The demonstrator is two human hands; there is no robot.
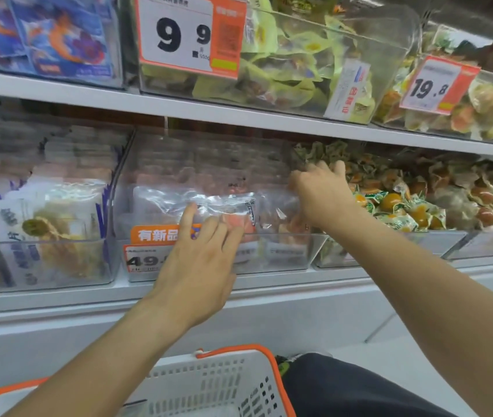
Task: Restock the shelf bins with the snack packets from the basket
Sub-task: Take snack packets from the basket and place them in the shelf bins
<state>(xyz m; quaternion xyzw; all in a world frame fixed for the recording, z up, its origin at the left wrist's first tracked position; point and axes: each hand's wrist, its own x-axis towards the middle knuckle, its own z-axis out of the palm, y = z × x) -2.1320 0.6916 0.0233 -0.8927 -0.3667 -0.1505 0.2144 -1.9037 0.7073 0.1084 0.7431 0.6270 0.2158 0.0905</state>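
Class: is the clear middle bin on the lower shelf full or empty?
Partly filled: the clear bin holds transparent packets piled above its front wall; how deep the pile goes cannot be told.

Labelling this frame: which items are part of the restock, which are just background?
In play: left hand and right hand on clear snack packets, middle bin, basket.
Background: green packets bin, 9.9 price tag, orange-sweets bin, blue packets.
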